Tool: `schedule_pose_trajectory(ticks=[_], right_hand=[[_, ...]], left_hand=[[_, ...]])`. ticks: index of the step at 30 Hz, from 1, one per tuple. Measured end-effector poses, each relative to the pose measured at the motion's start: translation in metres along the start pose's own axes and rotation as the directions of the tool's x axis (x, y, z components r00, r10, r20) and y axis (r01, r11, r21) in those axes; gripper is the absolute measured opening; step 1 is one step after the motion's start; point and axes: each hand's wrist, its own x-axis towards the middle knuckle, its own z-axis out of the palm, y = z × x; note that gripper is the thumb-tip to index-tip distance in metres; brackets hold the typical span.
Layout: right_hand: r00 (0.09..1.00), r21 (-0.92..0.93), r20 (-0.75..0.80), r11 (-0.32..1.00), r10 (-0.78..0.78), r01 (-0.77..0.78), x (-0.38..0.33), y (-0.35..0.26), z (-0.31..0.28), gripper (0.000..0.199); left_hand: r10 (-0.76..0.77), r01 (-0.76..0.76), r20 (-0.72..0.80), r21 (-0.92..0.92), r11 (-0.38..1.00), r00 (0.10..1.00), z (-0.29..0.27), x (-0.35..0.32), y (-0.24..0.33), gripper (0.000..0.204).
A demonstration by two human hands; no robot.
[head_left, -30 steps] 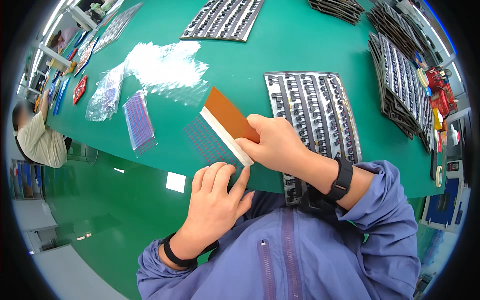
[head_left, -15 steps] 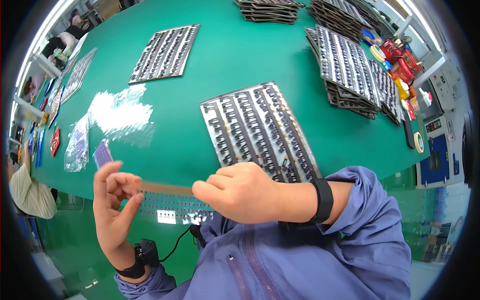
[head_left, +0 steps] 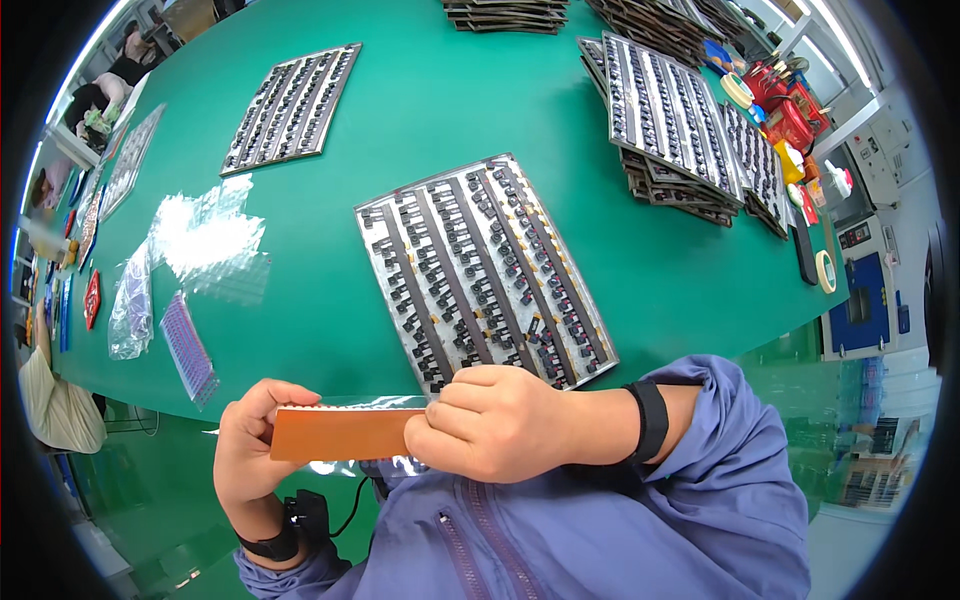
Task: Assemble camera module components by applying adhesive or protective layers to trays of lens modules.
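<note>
Near the table's front edge, my left hand [head_left: 247,438] is closed on the left end of a flat orange-brown strip [head_left: 345,436]. My right hand [head_left: 488,424] grips the strip's right end, fingers curled over it. Shiny clear film [head_left: 385,403] shows along the strip's upper edge and beneath it. Just beyond my right hand lies a flat metal-edged panel [head_left: 470,290] with rows of small black parts. A purple dotted sheet [head_left: 187,348] rests on the table beyond my left hand.
Crumpled clear plastic [head_left: 205,235] lies to the left. Another panel with black parts [head_left: 292,108] is farther back. Stacked panels [head_left: 670,125] stand at the right, near red containers [head_left: 790,122] and a tape roll [head_left: 825,271]. People [head_left: 95,100] are at the far left.
The strip has turned so its broad orange-brown face shows; the dotted film that hung below it is now mostly hidden. Both hands sit slightly lower, and the view has shifted a little.
</note>
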Motion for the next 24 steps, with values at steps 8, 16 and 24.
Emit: schedule_pose_trajectory(ticks=[8, 16, 24], right_hand=[[0.996, 0.052, -0.083, 0.998, -0.027, 0.031, -0.007, -0.005, -0.016, 0.01], [0.541, 0.646, 0.005, 0.41, 0.841, -0.644, -0.028, 0.025, -0.058, 0.019], [0.391, 0.513, 0.327, 0.186, 0.86, -0.838, -0.07, 0.025, -0.052, 0.022]], left_hand=[[-0.263, 0.248, -0.106, -0.133, 0.959, 0.959, 0.006, 0.007, 0.002, 0.033], [-0.091, 0.21, -0.224, 0.594, 0.776, 0.97, -0.044, 0.02, -0.008, 0.037], [0.598, -0.6, 0.266, 0.646, 0.471, 0.756, 0.101, 0.055, -0.017, 0.021]])
